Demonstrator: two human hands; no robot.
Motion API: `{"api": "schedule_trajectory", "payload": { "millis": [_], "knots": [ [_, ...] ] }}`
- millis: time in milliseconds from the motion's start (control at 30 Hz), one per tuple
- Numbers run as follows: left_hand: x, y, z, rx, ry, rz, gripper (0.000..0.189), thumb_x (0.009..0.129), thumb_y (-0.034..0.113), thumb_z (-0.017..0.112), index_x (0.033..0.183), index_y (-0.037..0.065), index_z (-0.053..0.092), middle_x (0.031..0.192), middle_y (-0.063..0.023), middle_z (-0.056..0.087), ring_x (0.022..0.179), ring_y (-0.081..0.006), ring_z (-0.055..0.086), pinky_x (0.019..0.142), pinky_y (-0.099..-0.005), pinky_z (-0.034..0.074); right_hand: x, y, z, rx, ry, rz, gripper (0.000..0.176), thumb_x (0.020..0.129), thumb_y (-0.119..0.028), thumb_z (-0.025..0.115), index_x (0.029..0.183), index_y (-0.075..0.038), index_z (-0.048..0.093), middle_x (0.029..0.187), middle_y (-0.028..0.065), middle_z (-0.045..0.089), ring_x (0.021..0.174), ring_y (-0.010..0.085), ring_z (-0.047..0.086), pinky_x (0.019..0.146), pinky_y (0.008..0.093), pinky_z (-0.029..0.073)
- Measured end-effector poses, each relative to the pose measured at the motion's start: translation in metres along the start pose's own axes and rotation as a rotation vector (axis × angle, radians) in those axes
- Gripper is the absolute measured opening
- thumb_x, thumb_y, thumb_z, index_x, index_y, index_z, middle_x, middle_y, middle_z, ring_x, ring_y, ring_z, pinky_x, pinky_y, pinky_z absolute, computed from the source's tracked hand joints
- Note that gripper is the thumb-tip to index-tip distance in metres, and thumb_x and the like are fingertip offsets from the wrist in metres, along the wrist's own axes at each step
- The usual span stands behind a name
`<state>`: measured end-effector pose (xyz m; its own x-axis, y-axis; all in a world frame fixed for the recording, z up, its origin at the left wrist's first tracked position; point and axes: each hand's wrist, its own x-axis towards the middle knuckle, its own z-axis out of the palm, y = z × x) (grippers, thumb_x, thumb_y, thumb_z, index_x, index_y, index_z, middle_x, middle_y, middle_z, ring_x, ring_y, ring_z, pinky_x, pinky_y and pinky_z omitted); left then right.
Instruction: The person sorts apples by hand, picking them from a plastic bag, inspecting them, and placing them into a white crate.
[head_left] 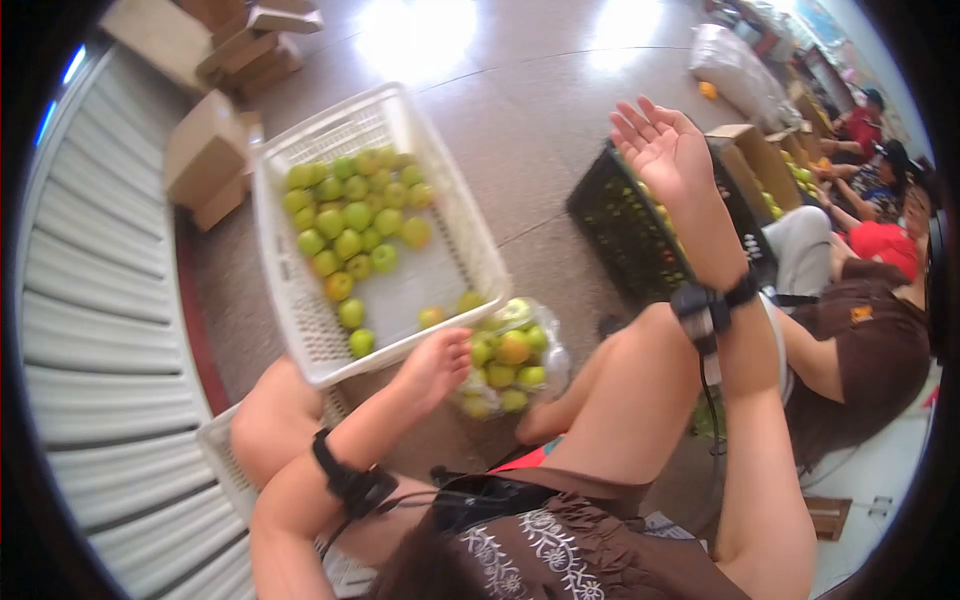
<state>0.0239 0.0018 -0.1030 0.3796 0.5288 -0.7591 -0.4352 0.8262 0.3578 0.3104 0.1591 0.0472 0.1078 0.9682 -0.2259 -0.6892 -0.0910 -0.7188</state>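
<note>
A raised right hand (665,155) and wrist partly hide a black perforated plastic crate (622,235); co-workers (885,180), far right, appear tiny and indistinct; brown cardboard boxes (250,60), far left, run off the top edge.

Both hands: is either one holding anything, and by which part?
Nothing visibly: the right hand is open, palm bare; the left hand, partly curled, shows nothing.

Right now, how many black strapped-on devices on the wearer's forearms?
2. The left device is on the forearm behind the left hand; the right device is on the forearm below the right hand. Forearm undersides are hidden, so others can't be excluded.
</note>
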Motion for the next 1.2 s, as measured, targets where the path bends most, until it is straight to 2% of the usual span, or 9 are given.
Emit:
{"api": "schedule_trajectory", "payload": {
  "millis": [67, 200, 300, 433, 567, 700, 900, 1067, 1200],
  "knots": [
    [0.01, -0.001, -0.007, 0.048, -0.012, 0.011, 0.016, 0.085, 0.022, 0.051, 0.095, 0.01, 0.051, 0.079, 0.0008, 0.055, 0.068, -0.0091, 0.052, 0.063, -0.0234, 0.046, -0.044, 0.047, 0.035, -0.129, -0.304, 0.029, 0.033, 0.084, -0.016, 0.048, 0.114, -0.002, 0.044, 0.11, 0.0133, 0.054, 0.105, 0.0214, 0.05, 0.09, 0.0356, 0.038],
    [0.006, 0.024, -0.011, 0.146, 0.025, 0.112, 0.019, 0.084, 0.019, 0.053, 0.099, 0.008, 0.051, 0.083, -0.0008, 0.055, 0.071, -0.0107, 0.053, 0.069, -0.0246, 0.047, -0.076, 0.136, 0.012, -0.132, -0.465, 0.265, 0.019, 0.086, -0.021, 0.046, 0.091, -0.005, 0.057, 0.086, 0.0089, 0.061, 0.087, 0.0189, 0.057, 0.082, 0.0323, 0.042],
    [0.012, 0.07, -0.006, 0.385, 0.089, 0.195, 0.022, 0.084, 0.017, 0.053, 0.102, 0.006, 0.05, 0.083, -0.0024, 0.055, 0.071, -0.0131, 0.054, 0.068, -0.0261, 0.048, -0.057, 0.158, -0.018, -0.233, -0.186, 0.714, 0.02, 0.086, -0.023, 0.047, 0.079, -0.006, 0.056, 0.078, 0.0078, 0.061, 0.074, 0.017, 0.057, 0.073, 0.0292, 0.045],
    [0.053, 0.153, -0.018, 1.087, 0.268, 0.481, 0.027, 0.081, 0.019, 0.055, 0.103, 0.005, 0.052, 0.094, -0.0089, 0.059, 0.083, -0.0192, 0.058, 0.071, -0.0328, 0.047, -0.031, 0.164, -0.008, -0.321, -0.21, 0.535, 0.021, 0.085, -0.023, 0.05, 0.072, -0.007, 0.053, 0.072, 0.0054, 0.059, 0.065, 0.0136, 0.054, 0.066, 0.0263, 0.045],
    [0.108, 0.205, -0.081, 1.749, 0.719, 0.917, 0.034, 0.073, 0.017, 0.059, 0.104, 0.005, 0.05, 0.101, -0.0167, 0.057, 0.093, -0.0345, 0.055, 0.077, -0.0409, 0.045, -0.028, 0.178, 0.0, -0.658, -0.294, 0.353, 0.017, 0.083, -0.02, 0.055, 0.074, -0.006, 0.054, 0.069, 0.0031, 0.056, 0.064, 0.0106, 0.053, 0.065, 0.0246, 0.044],
    [0.147, 0.211, -0.118, 2.067, 0.951, 0.511, 0.044, 0.076, 0.019, 0.059, 0.117, 0.011, 0.044, 0.111, -0.017, 0.052, 0.099, -0.0341, 0.053, 0.082, -0.0423, 0.044, -0.059, 0.209, -0.017, -0.813, -0.515, 0.472, 0.022, 0.079, -0.022, 0.055, 0.078, -0.001, 0.057, 0.07, 0.0093, 0.06, 0.066, 0.016, 0.057, 0.063, 0.0311, 0.046],
    [0.188, 0.223, -0.165, 2.078, 1.144, 0.16, 0.057, 0.075, 0.016, 0.058, 0.128, 0.015, 0.037, 0.108, -0.0194, 0.049, 0.097, -0.0327, 0.054, 0.078, -0.0415, 0.046, -0.102, 0.177, -0.016, -1.038, -0.986, 0.558, 0.024, 0.079, -0.027, 0.052, 0.089, -0.005, 0.056, 0.082, 0.0162, 0.061, 0.081, 0.0335, 0.058, 0.072, 0.0419, 0.046],
    [0.2, 0.23, -0.178, 2.148, 1.259, 0.335, 0.075, 0.065, 0.032, 0.074, 0.128, 0.018, 0.036, 0.105, -0.0168, 0.045, 0.09, -0.0307, 0.054, 0.073, -0.0389, 0.047, -0.103, 0.179, -0.019, -1.029, -1.03, 0.721, 0.022, 0.08, -0.025, 0.051, 0.089, -0.005, 0.055, 0.084, 0.0153, 0.061, 0.083, 0.033, 0.058, 0.073, 0.0416, 0.045],
    [0.197, 0.236, -0.18, 2.102, 1.207, 0.441, 0.075, 0.06, 0.027, 0.078, 0.123, 0.014, 0.039, 0.102, -0.0165, 0.045, 0.091, -0.0318, 0.053, 0.074, -0.0408, 0.047, -0.099, 0.179, -0.016, -1.022, -1.028, 0.732, 0.022, 0.08, -0.024, 0.051, 0.093, -0.006, 0.054, 0.086, 0.0132, 0.06, 0.084, 0.0291, 0.058, 0.074, 0.0387, 0.045]
  ]
}}
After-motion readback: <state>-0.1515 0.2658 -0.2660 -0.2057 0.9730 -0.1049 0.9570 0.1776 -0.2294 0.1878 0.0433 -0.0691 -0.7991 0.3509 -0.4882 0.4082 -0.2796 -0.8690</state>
